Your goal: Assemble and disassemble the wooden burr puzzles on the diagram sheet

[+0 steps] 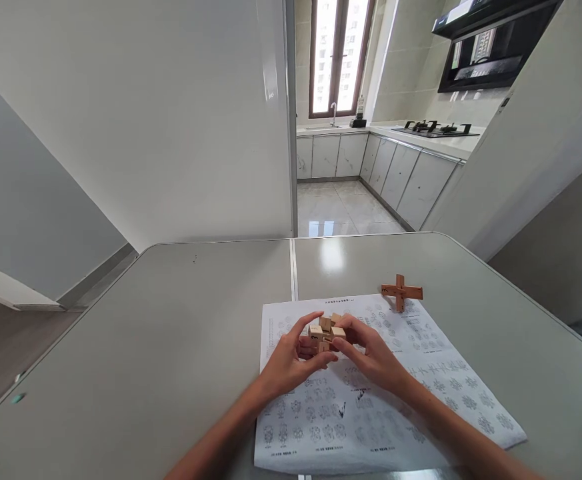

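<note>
Between my hands is a light wooden interlocking puzzle point(327, 329), made of several blocky pieces with dark marks on some ends. My left hand point(295, 357) curves around its left side, thumb below and forefinger above. From the right, my right hand point(368, 350) pinches the puzzle with thumb and fingers. Under both hands lies a large white instruction sheet point(331, 433) printed with small line drawings of assembled shapes. A darker reddish-brown wooden cross point(400, 292) of joined pieces rests at the sheet's upper right edge.
The grey table point(145, 360) has a seam running down its middle. A small green bit point(18, 398) lies near its left edge. Beyond the table, a doorway opens onto a kitchen with a gas hob point(435, 129), white cabinets point(401, 173) and a window.
</note>
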